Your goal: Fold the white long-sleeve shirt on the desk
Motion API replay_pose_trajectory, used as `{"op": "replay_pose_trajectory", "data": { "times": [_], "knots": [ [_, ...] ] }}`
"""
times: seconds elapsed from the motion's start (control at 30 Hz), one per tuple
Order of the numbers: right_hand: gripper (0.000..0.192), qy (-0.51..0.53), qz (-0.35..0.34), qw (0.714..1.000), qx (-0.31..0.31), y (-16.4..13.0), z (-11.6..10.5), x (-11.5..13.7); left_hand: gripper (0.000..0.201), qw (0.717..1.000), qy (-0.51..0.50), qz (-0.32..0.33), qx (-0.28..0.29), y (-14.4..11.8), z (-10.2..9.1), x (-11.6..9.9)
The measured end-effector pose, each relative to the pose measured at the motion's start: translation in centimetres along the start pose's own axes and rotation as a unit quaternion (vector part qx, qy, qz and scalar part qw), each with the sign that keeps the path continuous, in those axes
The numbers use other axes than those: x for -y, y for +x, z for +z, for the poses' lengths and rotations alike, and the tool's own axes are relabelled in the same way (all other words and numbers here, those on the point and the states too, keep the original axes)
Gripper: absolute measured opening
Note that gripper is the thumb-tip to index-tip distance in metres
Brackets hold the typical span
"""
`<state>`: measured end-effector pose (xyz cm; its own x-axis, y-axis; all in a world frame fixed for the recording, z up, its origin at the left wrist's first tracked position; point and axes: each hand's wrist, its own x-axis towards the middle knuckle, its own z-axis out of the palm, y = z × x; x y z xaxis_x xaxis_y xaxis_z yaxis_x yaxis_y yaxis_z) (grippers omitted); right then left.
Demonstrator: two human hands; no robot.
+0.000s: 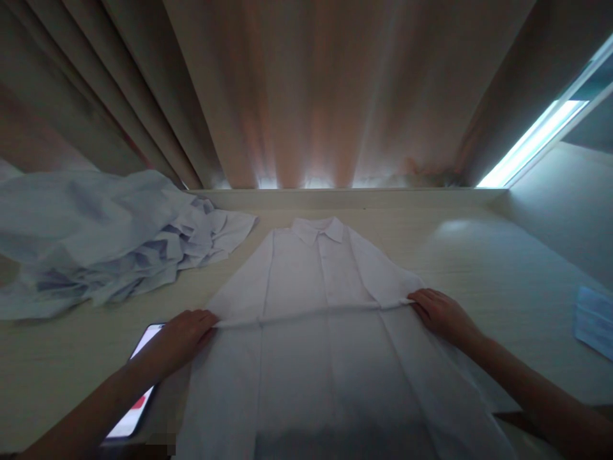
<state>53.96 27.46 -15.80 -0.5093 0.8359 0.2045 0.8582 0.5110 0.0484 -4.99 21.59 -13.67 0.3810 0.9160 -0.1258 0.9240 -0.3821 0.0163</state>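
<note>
- Heavy curtains hang across the top of the frame, with a strip of bright window (pixel 536 137) showing at the upper right, above a pale wooden table (pixel 479 255) that fills the lower half.
- A white shirt (pixel 316 332) is laid flat in the centre of the frame, buttoned front up, collar (pixel 318 229) at the far edge of the table and hem running out of the bottom of the frame.
- The left hand (pixel 184 335) is set at the shirt's left edge, fingers closed on the cloth there; the right hand (pixel 440 313) is set at the right edge, fingers pinching the cloth.
- A crease line is seen running straight across the shirt between the two hands.
- A heap of crumpled white garments (pixel 96 243) is piled at the left of the frame, just beside the shirt's shoulder.
- A phone (pixel 136 383) with a lit screen lies under the left forearm, at the lower left.
- A pale blue folded item (pixel 594 319) is cut off at the right edge; what it is cannot be told.
- By judgement, a crosswise fold is in hand, and an even lift by both hands is called for next.
</note>
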Motion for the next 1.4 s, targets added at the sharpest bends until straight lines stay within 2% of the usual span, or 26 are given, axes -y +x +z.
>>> {"op": "replay_pose_trajectory", "data": {
  "times": [0.2,0.33,0.43,0.57,0.63,0.73,0.9,1.0,1.07,1.13,1.23,1.33,1.4],
  "knots": [
    [0.029,-0.017,-0.002,1.000,-0.005,0.2,-1.8,-0.8,0.033,0.999,0.016,-0.034,0.003,-0.2,-1.4,0.7],
    [0.030,-0.010,0.003,1.000,-0.008,0.6,-3.2,-1.2,0.028,0.999,0.021,-0.025,0.013,-0.4,-2.2,0.3],
    [0.030,-0.016,0.006,1.000,0.009,0.5,-3.2,-1.2,0.027,1.000,0.013,0.001,0.005,-0.4,-1.6,-0.3],
    [0.030,-0.021,-0.009,0.999,0.043,0.1,-2.3,-1.2,0.034,0.996,-0.011,0.045,-0.082,0.3,-0.1,-1.7],
    [0.029,-0.017,-0.009,0.999,0.039,0.0,-1.9,-1.1,0.032,0.992,-0.021,0.066,-0.103,1.1,0.3,-2.6],
    [0.030,-0.013,-0.011,0.999,0.027,0.3,-1.7,-0.6,0.028,0.990,-0.041,0.094,-0.100,2.7,0.5,-4.1],
    [0.032,-0.001,-0.025,0.998,0.054,0.8,-1.5,0.3,0.029,0.993,-0.057,0.061,-0.088,4.2,0.0,-5.6],
    [0.032,0.011,-0.018,0.998,0.054,1.0,-1.9,1.1,0.031,0.994,-0.039,0.079,-0.064,4.3,0.4,-5.8],
    [0.036,0.026,-0.021,0.998,0.043,1.3,-2.7,2.5,0.035,0.994,-0.028,0.090,-0.063,4.2,0.9,-5.6],
    [0.040,0.057,-0.019,0.998,0.014,2.0,-3.8,5.2,0.043,0.993,-0.021,0.085,-0.081,4.1,1.3,-5.1],
    [0.033,0.143,-0.019,0.989,-0.027,4.1,-5.0,11.3,0.050,0.990,-0.015,0.081,-0.112,3.5,1.0,-4.7],
    [0.023,0.210,-0.074,0.975,-0.001,7.0,-4.8,18.2,0.039,0.987,-0.023,0.054,-0.148,1.5,-0.7,-5.9],
    [0.018,0.241,-0.074,0.967,0.037,8.7,-3.9,22.2,0.036,0.988,-0.042,-0.007,-0.145,-1.1,-1.9,-7.7]
  ]
}}
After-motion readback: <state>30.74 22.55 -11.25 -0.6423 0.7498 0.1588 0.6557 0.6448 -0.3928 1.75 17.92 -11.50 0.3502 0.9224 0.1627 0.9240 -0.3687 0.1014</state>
